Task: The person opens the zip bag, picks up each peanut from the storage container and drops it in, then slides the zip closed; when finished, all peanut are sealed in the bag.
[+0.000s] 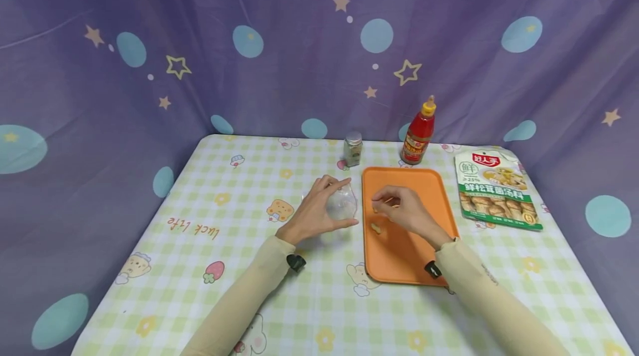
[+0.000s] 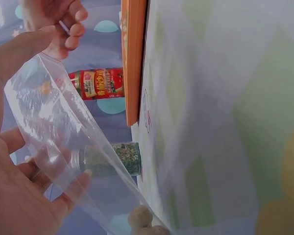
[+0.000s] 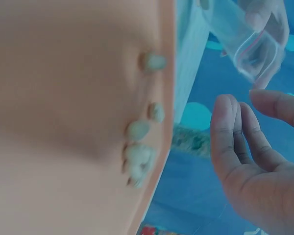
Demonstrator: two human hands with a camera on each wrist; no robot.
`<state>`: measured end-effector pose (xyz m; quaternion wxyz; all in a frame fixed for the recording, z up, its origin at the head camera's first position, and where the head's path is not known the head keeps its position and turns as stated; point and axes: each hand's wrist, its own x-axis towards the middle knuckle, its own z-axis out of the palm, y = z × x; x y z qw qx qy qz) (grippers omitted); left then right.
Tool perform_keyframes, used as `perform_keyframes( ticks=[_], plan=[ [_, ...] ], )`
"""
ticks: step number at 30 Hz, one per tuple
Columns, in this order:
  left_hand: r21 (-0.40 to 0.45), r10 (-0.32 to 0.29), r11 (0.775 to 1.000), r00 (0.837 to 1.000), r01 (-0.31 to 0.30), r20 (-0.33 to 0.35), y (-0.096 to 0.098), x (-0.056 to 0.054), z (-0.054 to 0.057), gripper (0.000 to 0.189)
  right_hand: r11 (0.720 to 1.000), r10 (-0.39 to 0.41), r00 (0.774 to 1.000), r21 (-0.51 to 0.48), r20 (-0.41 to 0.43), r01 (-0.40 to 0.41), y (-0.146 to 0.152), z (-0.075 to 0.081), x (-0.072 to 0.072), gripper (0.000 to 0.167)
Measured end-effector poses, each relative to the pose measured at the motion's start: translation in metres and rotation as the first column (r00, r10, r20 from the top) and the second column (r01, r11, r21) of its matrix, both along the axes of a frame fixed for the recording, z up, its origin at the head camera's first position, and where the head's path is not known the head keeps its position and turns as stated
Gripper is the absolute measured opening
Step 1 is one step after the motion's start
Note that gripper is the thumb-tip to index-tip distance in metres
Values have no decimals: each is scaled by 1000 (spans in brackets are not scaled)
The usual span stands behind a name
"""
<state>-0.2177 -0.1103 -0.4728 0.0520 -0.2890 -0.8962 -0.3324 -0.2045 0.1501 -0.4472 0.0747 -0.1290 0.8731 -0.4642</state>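
Note:
My left hand (image 1: pixel 315 209) holds a clear plastic bag (image 1: pixel 342 204) left of the orange tray (image 1: pixel 409 256), thumb and fingers spread along its mouth. In the left wrist view the bag (image 2: pixel 63 112) is tilted, and a few rounded tan lumps (image 2: pixel 140 216) show at its lower end. My right hand (image 1: pixel 401 209) hovers above the tray's left side. The right wrist view shows its fingers (image 3: pixel 224 132) bent, with a gap at the tips and nothing seen between them. Several small tan lumps (image 3: pixel 138 130) lie near the tray's edge; their exact kind is unclear.
Behind the tray stand a small spice jar (image 1: pixel 353 149) with a grey lid and a red sauce bottle (image 1: pixel 418 133) with a yellow cap. A green and white food pouch (image 1: pixel 496 188) lies right of the tray. A checked cloth (image 1: pixel 259 178) covers the table, before a purple curtain.

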Motion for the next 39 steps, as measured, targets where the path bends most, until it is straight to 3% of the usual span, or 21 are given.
perform_keyframes(
  ticks=[6, 19, 28, 39],
  plan=[
    [5, -5, 1000, 1000, 5, -5, 0, 0, 0, 95, 998, -14, 1000, 68, -21, 15, 13, -9, 1, 19],
    [12, -11, 1000, 1000, 11, 13, -1, 0, 0, 96, 984, 104, 993, 150, -60, -94, 8, -32, 9, 10],
    [19, -10, 1000, 1000, 9, 17, 0, 1, -2, 95, 976, 124, 992, 182, 3, -123, -1, -35, 12, 13],
    [9, -9, 1000, 1000, 9, 5, -1, 0, -3, 95, 970, 138, 990, 198, 17, -138, -4, -33, 10, 14]
  ],
)
